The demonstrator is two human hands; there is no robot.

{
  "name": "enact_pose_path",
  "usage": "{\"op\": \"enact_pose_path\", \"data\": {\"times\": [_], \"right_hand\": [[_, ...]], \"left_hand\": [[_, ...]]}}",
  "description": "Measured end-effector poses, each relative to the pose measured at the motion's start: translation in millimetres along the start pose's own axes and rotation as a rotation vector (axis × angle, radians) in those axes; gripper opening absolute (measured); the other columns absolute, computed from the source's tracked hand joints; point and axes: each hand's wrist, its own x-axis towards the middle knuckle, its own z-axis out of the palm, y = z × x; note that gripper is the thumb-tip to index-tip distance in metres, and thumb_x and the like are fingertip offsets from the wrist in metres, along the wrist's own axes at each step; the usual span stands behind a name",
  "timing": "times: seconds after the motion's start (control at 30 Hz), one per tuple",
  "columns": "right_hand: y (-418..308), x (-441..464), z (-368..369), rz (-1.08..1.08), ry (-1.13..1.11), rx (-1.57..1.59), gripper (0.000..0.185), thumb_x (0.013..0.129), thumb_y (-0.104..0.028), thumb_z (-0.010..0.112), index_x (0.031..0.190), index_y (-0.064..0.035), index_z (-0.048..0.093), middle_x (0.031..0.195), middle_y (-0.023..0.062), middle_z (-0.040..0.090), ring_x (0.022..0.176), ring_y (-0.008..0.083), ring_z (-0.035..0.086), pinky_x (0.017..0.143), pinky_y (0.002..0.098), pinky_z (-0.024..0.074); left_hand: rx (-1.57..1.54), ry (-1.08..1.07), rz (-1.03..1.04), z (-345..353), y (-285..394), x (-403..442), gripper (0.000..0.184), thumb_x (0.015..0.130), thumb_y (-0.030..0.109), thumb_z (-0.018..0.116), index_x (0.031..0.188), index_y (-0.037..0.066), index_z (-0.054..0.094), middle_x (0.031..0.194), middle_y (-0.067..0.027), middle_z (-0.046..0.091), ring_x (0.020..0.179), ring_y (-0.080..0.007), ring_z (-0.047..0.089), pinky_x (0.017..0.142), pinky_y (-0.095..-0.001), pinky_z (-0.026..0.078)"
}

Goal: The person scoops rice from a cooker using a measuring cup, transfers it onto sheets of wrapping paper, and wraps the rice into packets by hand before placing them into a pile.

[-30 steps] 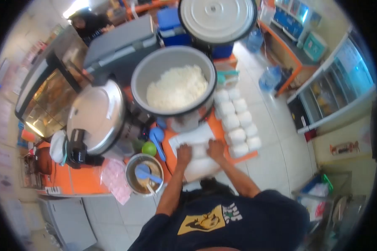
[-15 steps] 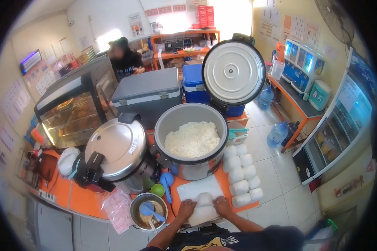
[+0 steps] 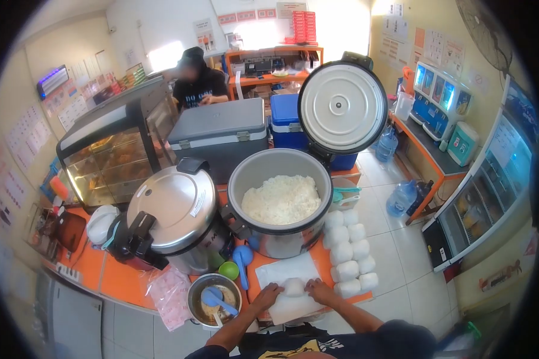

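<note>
A white wrapped bundle (image 3: 294, 287) lies on white paper sheets (image 3: 287, 270) at the counter's front edge. My left hand (image 3: 269, 294) pinches the bundle's left side, and my right hand (image 3: 318, 291) closes on its right side. To the right, several similar white bundles (image 3: 342, 252) stand in two rows. Behind the paper, an open rice cooker (image 3: 279, 157) holds white rice (image 3: 283, 200). A blue scoop (image 3: 243, 257) and a green cup (image 3: 228, 270) lie left of the paper, beside a metal bowl (image 3: 214, 301) with another blue scoop in it.
A closed cooker (image 3: 172, 209) stands left of the open one, with a glass food case (image 3: 108, 161) beyond it. Behind are a grey cooler (image 3: 221, 128) and a blue cooler (image 3: 286, 119). A person (image 3: 200, 81) is behind the grey cooler. Pink plastic (image 3: 167, 296) lies front left.
The view has tilted up, bringing the back wall and the person into sight. Between my hands, the paper is now wrapped into a shorter, rounded bundle.
</note>
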Motion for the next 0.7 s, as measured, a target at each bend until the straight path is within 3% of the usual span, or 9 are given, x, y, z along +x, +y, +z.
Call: {"op": "enact_pose_path", "data": {"times": [0.07,0.2,0.27,0.4,0.47,0.53,0.6,0.67,0.7], "right_hand": [[-2,-3,-4,-0.039,-0.028,-0.059,0.02,0.083,-0.005,0.06,0.101,-0.0066,0.069,0.111,0.0138,0.061,0.103,0.0361,0.058,0.088,0.0468,0.0515],[19,12,10,0.016,-0.115,0.0,0.018,0.088,-0.008,0.062,0.103,-0.0059,0.07,0.109,0.0138,0.064,0.104,0.0384,0.059,0.09,0.0464,0.0515],[25,22,14,0.094,-0.203,0.02,0.019,0.089,-0.012,0.063,0.105,-0.0058,0.07,0.109,0.014,0.065,0.106,0.0393,0.059,0.09,0.0464,0.0518],[44,58,29,0.507,-0.27,0.099,0.03,0.086,-0.019,0.068,0.112,-0.0053,0.07,0.11,0.0154,0.067,0.113,0.0407,0.061,0.091,0.0475,0.0525],[29,70,20,0.667,-0.356,0.08,0.032,0.084,-0.019,0.069,0.113,-0.0051,0.07,0.11,0.016,0.067,0.114,0.0414,0.061,0.092,0.0488,0.0526],[-27,84,-30,0.849,-0.322,-0.072,0.031,0.083,-0.014,0.067,0.113,-0.0046,0.071,0.114,0.0186,0.067,0.109,0.0399,0.064,0.094,0.0514,0.0521],[-22,89,-16,0.797,-0.268,-0.141,0.029,0.085,-0.014,0.065,0.112,-0.0042,0.071,0.116,0.0192,0.067,0.108,0.04,0.065,0.093,0.0523,0.0516],[-12,80,21,0.747,-0.222,-0.205,0.028,0.086,-0.015,0.063,0.11,-0.0037,0.072,0.118,0.0199,0.066,0.106,0.0401,0.065,0.093,0.0531,0.0511],[-7,71,44,0.732,-0.138,-0.144,0.027,0.088,-0.018,0.06,0.107,-0.0025,0.072,0.119,0.0196,0.065,0.107,0.0403,0.064,0.092,0.0518,0.0507]], "left_hand": [[0.075,-0.049,0.165,-2,-3,-1,0.021,0.095,0.006,0.046,0.109,0.003,0.061,0.11,-0.0172,0.059,0.112,-0.0334,0.057,0.092,-0.0441,0.048],[0.087,-0.097,0.141,9,-20,6,0.019,0.094,0.006,0.051,0.11,0.003,0.061,0.114,-0.0166,0.061,0.11,-0.0361,0.057,0.089,-0.047,0.048],[-0.256,-0.118,-0.264,2,-13,22,0.029,0.085,0.015,0.072,0.11,0.004,0.061,0.107,-0.016,0.066,0.102,-0.0338,0.064,0.083,-0.0436,0.053],[-0.126,-0.26,-0.493,13,-43,59,0.058,0.073,0.031,0.084,0.119,0.005,0.06,0.12,-0.0158,0.063,0.113,-0.0355,0.06,0.091,-0.0505,0.05],[0.04,-0.539,-0.746,17,-44,83,0.077,0.063,0.04,0.09,0.124,0.004,0.06,0.122,-0.0165,0.064,0.118,-0.0342,0.059,0.094,-0.0567,0.048],[0.135,-0.423,-0.791,0,-1,80,0.072,0.066,0.04,0.087,0.123,0.003,0.061,0.121,-0.017,0.065,0.118,-0.0342,0.058,0.095,-0.0591,0.047],[0.233,-0.298,-0.837,-8,17,80,0.068,0.07,0.04,0.084,0.122,0.002,0.062,0.119,-0.0174,0.066,0.119,-0.0342,0.057,0.095,-0.0615,0.046],[0.353,-0.173,-0.706,9,16,66,0.037,0.075,0.032,0.081,0.097,0.003,0.074,0.113,-0.016,0.069,0.113,-0.0353,0.059,0.091,-0.0627,0.047],[0.354,-0.173,-0.711,18,18,55,0.037,0.075,0.032,0.081,0.097,0.003,0.074,0.113,-0.016,0.069,0.113,-0.0353,0.059,0.091,-0.0627,0.047]]}}
